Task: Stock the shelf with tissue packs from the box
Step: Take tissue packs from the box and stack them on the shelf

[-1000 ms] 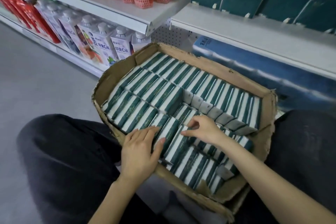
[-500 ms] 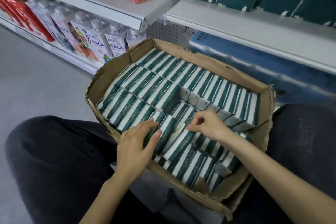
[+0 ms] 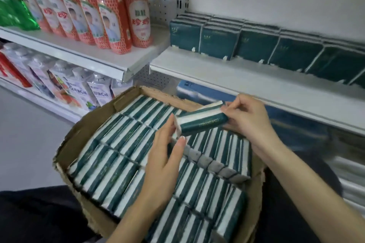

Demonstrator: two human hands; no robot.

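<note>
A torn cardboard box [image 3: 79, 136] sits between my knees, filled with rows of green-and-white tissue packs [image 3: 122, 154]. Above the box's far side I hold a couple of tissue packs [image 3: 201, 122] lengthwise between both hands. My right hand [image 3: 246, 118] grips their right end with curled fingers. My left hand [image 3: 164, 163] pinches the left end between fingertips and thumb. The white shelf [image 3: 237, 77] just beyond carries a row of dark green tissue packs [image 3: 256, 45] standing at its back, with a bare strip along its front.
Red-labelled bottles [image 3: 118, 25] stand on the neighbouring shelf at the left, white drink cartons [image 3: 79, 84] below them. Blue wrapped packs [image 3: 197, 90] lie under the tissue shelf. My dark-trousered legs flank the box. Grey floor spreads to the left.
Both hands have pulled a couple of packs out of the box's near rows and raised them toward the shelf. My view has tilted up, showing more of the shelves.
</note>
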